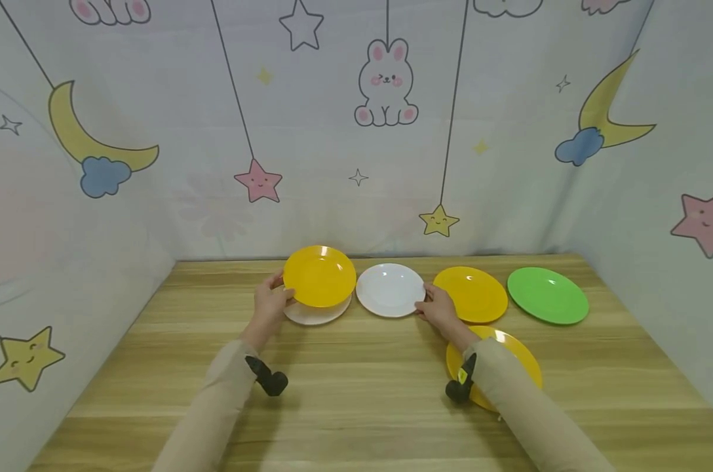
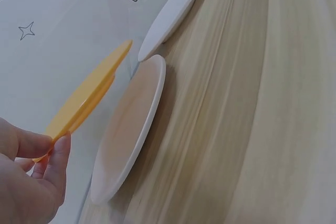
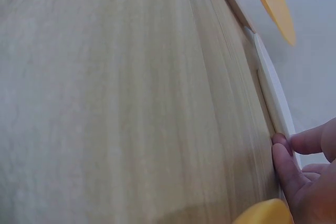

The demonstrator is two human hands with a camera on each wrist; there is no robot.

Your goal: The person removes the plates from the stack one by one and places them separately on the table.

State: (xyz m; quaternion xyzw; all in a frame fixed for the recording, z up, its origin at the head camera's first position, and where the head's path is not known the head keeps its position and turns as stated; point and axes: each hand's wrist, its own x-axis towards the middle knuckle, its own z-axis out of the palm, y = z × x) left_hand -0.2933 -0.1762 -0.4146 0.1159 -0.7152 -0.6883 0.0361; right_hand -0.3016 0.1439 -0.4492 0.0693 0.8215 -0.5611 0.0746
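Note:
My left hand (image 1: pixel 270 303) pinches the left rim of a yellow plate (image 1: pixel 320 276), thumb on top. In the left wrist view this yellow plate (image 2: pixel 86 95) hangs above a white plate (image 2: pixel 134 129) on the table, with a gap between them. From the head, the held plate hides most of that lower white plate (image 1: pixel 318 314). My right hand (image 1: pixel 439 308) pinches the right rim of another white plate (image 1: pixel 390 290). Thumb and fingers lie on either side of its rim (image 3: pixel 275 87) in the right wrist view; that plate sits at or just off the tabletop.
To the right lie a yellow plate (image 1: pixel 471 295) and a green plate (image 1: pixel 548 295). Another yellow plate (image 1: pixel 521 360) is partly hidden under my right forearm. The wooden table (image 1: pixel 356 406) meets a patterned cloth backdrop (image 1: pixel 327 131) behind, with cloth at both sides.

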